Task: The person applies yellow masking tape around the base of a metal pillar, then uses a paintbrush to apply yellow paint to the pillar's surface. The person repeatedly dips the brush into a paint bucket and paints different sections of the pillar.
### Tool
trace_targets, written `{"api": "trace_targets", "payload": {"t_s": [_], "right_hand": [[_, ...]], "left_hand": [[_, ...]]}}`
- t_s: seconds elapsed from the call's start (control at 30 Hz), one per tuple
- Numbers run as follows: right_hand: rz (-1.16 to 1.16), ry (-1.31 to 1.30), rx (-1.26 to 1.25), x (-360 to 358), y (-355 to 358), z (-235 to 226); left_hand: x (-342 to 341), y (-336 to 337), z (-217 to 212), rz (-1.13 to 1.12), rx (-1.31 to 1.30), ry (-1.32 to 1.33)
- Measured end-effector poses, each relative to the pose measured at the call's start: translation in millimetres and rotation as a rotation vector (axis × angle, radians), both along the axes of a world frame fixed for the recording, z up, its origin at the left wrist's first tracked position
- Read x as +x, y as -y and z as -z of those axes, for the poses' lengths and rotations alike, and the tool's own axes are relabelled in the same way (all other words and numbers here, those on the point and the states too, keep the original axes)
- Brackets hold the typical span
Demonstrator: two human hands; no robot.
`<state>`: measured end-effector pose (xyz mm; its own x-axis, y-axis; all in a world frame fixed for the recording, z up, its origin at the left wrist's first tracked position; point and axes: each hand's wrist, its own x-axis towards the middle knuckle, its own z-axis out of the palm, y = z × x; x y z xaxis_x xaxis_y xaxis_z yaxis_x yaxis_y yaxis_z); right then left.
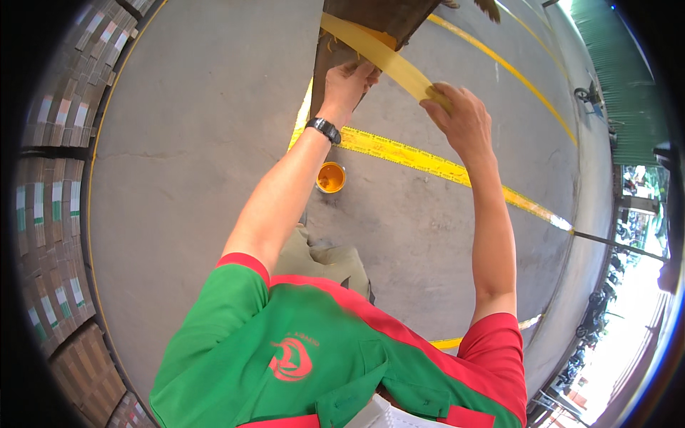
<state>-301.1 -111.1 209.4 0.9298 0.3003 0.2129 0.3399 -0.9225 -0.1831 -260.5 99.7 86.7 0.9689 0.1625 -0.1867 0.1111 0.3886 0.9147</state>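
A strip of yellow tape (389,58) stretches at a slant across a dark brown panel or post (385,11). My right hand (460,118) is closed on the tape's lower right end, which stands away from the brown surface. Against the lower edge of the brown piece, my left hand (349,85) has its fingers curled together; what they pinch, if anything, is hidden. An orange-yellow painted patch shows beside the strip. Below my left wrist, a small tub of orange-yellow paint (331,177) stands on the floor.
Yellow painted lines (407,153) with taped-looking edges cross the grey concrete floor (200,143). Stacked cartons (61,207) line the far left. Along the right run a low kerb, a green sheet wall (628,93) and several parked motorbikes (596,303).
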Motion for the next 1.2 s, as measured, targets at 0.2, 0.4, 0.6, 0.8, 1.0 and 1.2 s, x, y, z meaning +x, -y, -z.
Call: {"api": "trace_targets", "payload": {"t_s": [0.2, 0.4, 0.6, 0.8, 1.0, 1.2], "right_hand": [[-0.108, 0.032, -0.017, 12.6, 7.2, -10.1], [-0.26, 0.127, -0.058, 49.5, 30.7, -10.6], [-0.482, 0.218, -0.029, 86.5, 49.4, -9.8], [-0.479, 0.214, -0.071, 98.4, 49.4, -20.6], [-0.488, 0.2, -0.06, 93.1, 54.0, -17.6], [-0.565, 0.259, -0.055, 102.8, 61.5, -4.6]], "left_hand": [[-3.7, 4.1, 5.2, -0.047, 0.025, 0.062], [-5.9, 23.9, 11.8, -0.257, 0.113, 0.121], [-8.1, 43.1, 16.8, -0.44, 0.194, 0.202], [-10.9, 50.9, 14.9, -0.508, 0.253, 0.217], [-7.4, 56.8, 20.5, -0.541, 0.234, 0.279], [-7.2, 60.1, 20.6, -0.572, 0.222, 0.258]]}}
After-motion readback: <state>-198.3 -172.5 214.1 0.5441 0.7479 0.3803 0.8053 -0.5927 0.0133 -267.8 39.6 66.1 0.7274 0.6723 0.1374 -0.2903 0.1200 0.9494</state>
